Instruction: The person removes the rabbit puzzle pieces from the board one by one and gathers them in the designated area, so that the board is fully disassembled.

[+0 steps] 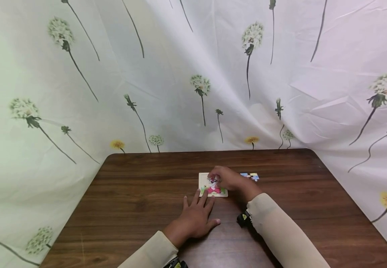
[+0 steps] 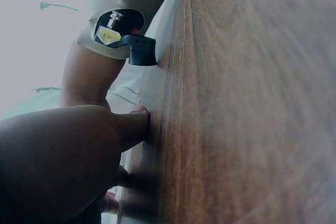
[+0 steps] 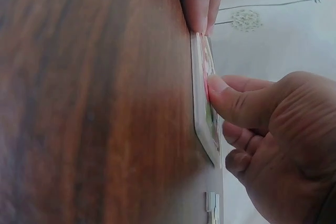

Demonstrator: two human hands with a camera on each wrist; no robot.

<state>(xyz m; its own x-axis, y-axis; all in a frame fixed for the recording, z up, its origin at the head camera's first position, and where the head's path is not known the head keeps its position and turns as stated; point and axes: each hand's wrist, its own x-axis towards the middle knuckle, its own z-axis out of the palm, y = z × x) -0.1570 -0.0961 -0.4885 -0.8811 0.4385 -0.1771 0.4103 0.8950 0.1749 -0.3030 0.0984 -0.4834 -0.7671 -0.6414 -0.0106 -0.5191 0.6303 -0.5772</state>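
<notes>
Blocking the far-right corner of the puzzle board (image 1: 203,178), left of loose pieces (image 1: 254,176), the right hand (image 1: 226,178) is arching above the table (image 1: 139,212), grasp unclear; the left hand (image 1: 194,219) is spreading straight fingers at the near edge.

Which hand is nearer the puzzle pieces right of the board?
Right. The right hand is over the board, just left of the pieces; the left hand is farther off, fingertips at the board's near edge.
</notes>
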